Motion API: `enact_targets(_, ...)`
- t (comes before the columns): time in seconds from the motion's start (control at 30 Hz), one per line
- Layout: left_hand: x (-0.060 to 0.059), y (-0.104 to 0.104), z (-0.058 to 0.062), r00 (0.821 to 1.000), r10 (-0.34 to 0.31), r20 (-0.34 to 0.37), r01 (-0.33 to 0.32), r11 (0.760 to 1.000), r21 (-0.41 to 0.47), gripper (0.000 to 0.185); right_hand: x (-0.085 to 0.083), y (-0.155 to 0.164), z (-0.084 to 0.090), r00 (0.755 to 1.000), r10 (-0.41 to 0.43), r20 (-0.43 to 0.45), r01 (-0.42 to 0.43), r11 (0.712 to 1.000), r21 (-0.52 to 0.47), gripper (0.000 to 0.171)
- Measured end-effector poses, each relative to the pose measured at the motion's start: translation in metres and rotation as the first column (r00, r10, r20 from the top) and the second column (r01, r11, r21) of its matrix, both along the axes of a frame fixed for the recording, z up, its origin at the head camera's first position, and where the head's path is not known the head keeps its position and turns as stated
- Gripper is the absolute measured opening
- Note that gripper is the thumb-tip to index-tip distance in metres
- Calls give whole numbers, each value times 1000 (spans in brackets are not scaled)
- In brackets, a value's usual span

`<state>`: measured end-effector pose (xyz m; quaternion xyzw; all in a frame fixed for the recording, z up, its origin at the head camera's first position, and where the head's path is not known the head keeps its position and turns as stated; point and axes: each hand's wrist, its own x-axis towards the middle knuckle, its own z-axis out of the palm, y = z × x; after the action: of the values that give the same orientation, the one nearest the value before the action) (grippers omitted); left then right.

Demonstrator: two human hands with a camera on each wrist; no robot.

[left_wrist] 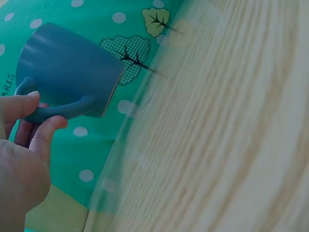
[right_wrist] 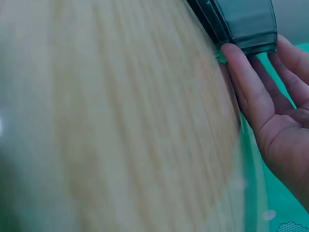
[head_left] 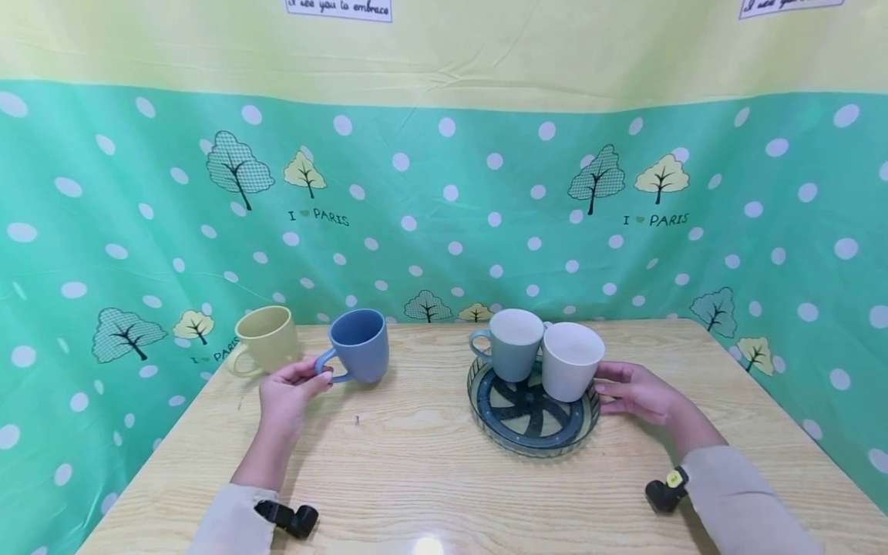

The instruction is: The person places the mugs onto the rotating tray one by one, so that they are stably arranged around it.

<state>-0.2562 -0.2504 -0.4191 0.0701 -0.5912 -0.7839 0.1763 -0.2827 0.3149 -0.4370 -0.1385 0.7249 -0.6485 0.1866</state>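
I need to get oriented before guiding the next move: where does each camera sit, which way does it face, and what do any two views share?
Head: above the wooden table, facing forward and down; both forearms, left hand and right hand show.
Left wrist: beside the left hand, facing the blue mug; fingers pinch its handle.
Right wrist: low by the right hand, facing the tray; fingers touch its rim.
Shared: the blue mug appears in head and left wrist; the tray in head and right wrist.
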Motion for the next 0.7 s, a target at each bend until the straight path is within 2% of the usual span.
enact_targets(0.2,4,5,3,1000,-25,-15,24,999,-36,33,3,-1,-1,999,-20,29,21,999,-30,67)
enact_targets(0.4,8,13,6,998,-49,-41,48,998,-37,32,10,-6,5,998,-31,59,33,999,-40,72)
enact_targets(0.7,11,22,6,997,-77,-29,76,996,-36,31,18,-11,9,996,-47,73,51,998,-47,74)
